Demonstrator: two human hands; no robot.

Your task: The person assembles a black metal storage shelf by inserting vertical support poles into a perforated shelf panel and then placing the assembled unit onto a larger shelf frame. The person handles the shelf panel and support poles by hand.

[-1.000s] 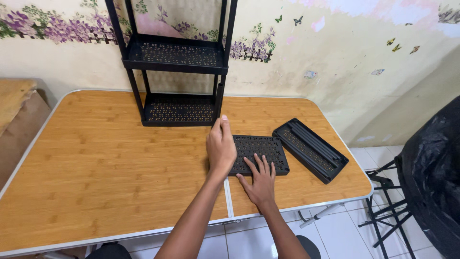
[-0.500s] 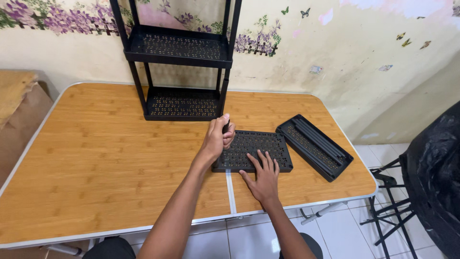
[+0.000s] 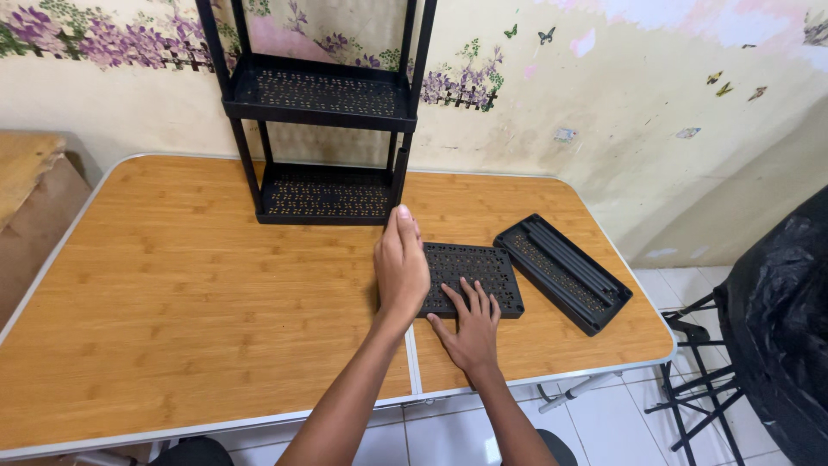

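Hands on a flat black perforated plastic shelf panel (image 3: 470,276), w/ a black two-tier plastic rack (image 3: 321,112) half built.

Right hand (image 3: 470,326) lies flat, fingers spread, on panel's near edge, pinning it to the wood-look folding table (image 3: 190,285). Left hand (image 3: 401,263) at panel's 9 o'clock corner, fingers together; can't tell if it holds anything. Rack at 11 o'clock has two tiers up. Panel plus black tray w/ loose poles (image 3: 561,269) at 3 o'clock not yet fitted, so roughly halfway.

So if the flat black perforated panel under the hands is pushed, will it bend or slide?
The perforated panel probably stays stiff: it lies flat with a raised rim. It likely slides easily on the smooth table, and seems light, being full of holes.
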